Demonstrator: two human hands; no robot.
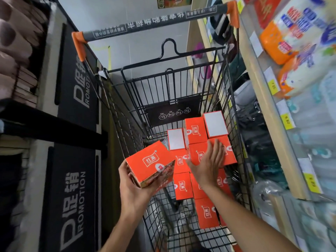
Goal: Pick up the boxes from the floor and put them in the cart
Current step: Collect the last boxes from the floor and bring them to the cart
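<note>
A black wire shopping cart [127,113] with an orange-capped grey handle fills the middle of the view. Several orange boxes [196,131] with white labels lie stacked inside it, mostly along its right side. My left hand [132,186] grips one orange box [151,164] from below, tilted, over the cart's left rim. My right hand [209,160] is inside the cart, fingers spread flat against the side of a stacked box [229,151]; it holds nothing.
A black promotion stand [72,160] with white lettering lines the left side. A shelf [283,124] with packaged goods and yellow price tags runs along the right. Grey floor [145,24] shows beyond the cart handle.
</note>
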